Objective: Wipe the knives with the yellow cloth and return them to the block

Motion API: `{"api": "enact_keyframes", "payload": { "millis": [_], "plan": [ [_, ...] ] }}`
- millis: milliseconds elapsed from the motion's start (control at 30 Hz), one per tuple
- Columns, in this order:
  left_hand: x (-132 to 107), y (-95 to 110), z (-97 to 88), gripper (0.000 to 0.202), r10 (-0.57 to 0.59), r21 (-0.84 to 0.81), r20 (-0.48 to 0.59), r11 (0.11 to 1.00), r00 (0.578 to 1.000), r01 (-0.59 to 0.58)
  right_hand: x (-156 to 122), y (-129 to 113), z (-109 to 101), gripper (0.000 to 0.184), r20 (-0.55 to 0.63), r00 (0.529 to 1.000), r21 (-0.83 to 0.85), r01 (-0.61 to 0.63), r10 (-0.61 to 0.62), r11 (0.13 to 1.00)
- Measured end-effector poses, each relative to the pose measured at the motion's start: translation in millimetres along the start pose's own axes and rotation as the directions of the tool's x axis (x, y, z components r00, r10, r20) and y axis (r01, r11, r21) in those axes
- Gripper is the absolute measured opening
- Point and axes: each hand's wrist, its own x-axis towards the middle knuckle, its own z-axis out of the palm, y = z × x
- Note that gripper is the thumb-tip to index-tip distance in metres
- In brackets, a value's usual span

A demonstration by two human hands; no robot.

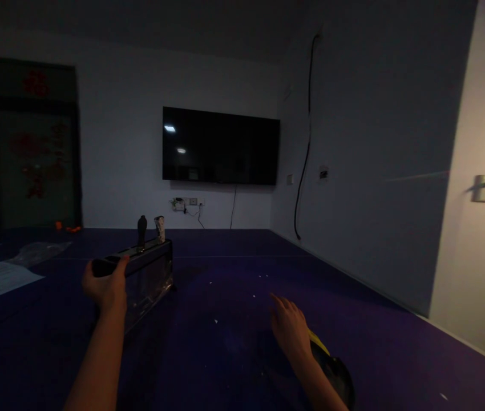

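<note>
My left hand (108,285) is closed around the near end of a narrow box (148,285) with a dark top rim and clear sides. Out of its top stick a black handle (141,231) and a white, dark-speckled handle (160,229). What the handles belong to cannot be made out. To the right, my right hand (289,325) is held low over the purple tabletop (225,354), its fingers stretched forward with nothing seen in them. Partly hidden behind my right wrist lies a yellow and black object (334,371), too dark to name.
Small white scraps (215,321) dot the tabletop. Printed sheets (0,279) and a crumpled clear plastic bag (41,251) lie at the left, with orange pieces (72,229) at the far edge. Walls border the table; a television (221,147) and a hanging black cable (306,154) are on them.
</note>
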Motion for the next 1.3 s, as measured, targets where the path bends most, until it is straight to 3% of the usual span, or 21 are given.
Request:
{"api": "enact_keyframes", "payload": {
  "millis": [33, 100, 267, 433, 567, 700, 800, 867, 967, 1033, 1100, 1200, 1300],
  "plan": [
    [-2.1, 9.2, 0.0, 0.067, -0.041, -0.021, -0.135, 0.999, 0.990, 0.039, -0.3, -1.5, 1.1, 0.035, -0.021, 1.000, 0.043, 0.021, -0.020, 0.999],
    [-5.1, 27.3, 0.5, 0.069, -0.096, -0.086, -0.213, 0.993, 0.972, 0.080, -1.6, -5.8, 2.8, 0.036, -0.075, 0.995, 0.139, 0.082, -0.072, 0.987],
    [-9.9, 64.1, 4.1, 0.074, -0.112, -0.247, -0.155, 0.966, 0.982, 0.071, -4.2, -32.5, 1.4, 0.044, -0.189, 0.970, 0.396, 0.216, -0.151, 0.892],
    [-24.6, 90.8, 10.8, 0.061, -0.109, -0.392, -0.062, 0.917, 0.992, 0.076, 16.3, -79.1, -13.4, 0.058, -0.153, 0.983, 0.632, 0.176, -0.101, 0.755],
    [-42.7, 105.9, 15.9, 0.053, -0.118, -0.421, 0.139, 0.892, 0.983, 0.166, 55.6, -105.1, -31.1, 0.070, -0.112, 0.991, 0.832, 0.132, -0.070, 0.539],
    [-57.7, 113.1, 22.5, 0.054, -0.154, -0.458, 0.330, 0.837, 0.931, 0.300, 91.7, -111.0, -46.7, 0.083, -0.128, 0.989, 0.965, 0.141, -0.073, 0.219],
    [-65.6, 111.2, 29.4, 0.056, -0.161, -0.469, 0.424, 0.803, 0.891, 0.368, 101.8, -107.0, -59.0, 0.091, -0.156, 0.984, 0.987, 0.158, -0.090, 0.018],
    [-70.1, 108.0, 34.2, 0.055, -0.157, -0.471, 0.475, 0.786, 0.866, 0.401, 100.4, -102.8, -68.2, 0.094, -0.159, 0.980, 0.987, 0.153, -0.117, -0.052],
    [-77.5, 103.7, 40.6, 0.056, -0.177, -0.448, 0.557, 0.759, 0.812, 0.472, 93.9, -96.1, -79.9, 0.093, -0.167, 0.976, 0.986, 0.164, -0.139, -0.038],
    [-83.1, 101.1, 44.8, 0.059, -0.184, -0.430, 0.596, 0.749, 0.782, 0.504, 90.9, -91.5, -83.9, 0.092, -0.199, 0.975, 0.977, 0.205, -0.103, 0.052],
    [-88.7, 97.7, 49.3, 0.061, -0.164, -0.430, 0.606, 0.756, 0.779, 0.493, 90.2, -86.4, -84.7, 0.091, -0.234, 0.971, 0.960, 0.239, -0.052, 0.147],
    [-95.7, 90.7, 56.3, 0.064, -0.076, -0.429, 0.595, 0.812, 0.800, 0.396, 90.9, -77.5, -84.7, 0.091, -0.289, 0.957, 0.943, 0.283, 0.011, 0.174],
    [-98.6, 85.9, 59.4, 0.075, 0.094, -0.403, 0.589, 0.895, 0.803, 0.192, 91.5, -68.1, -88.5, 0.088, -0.341, 0.938, 0.933, 0.330, 0.059, 0.145]
  ]
}}
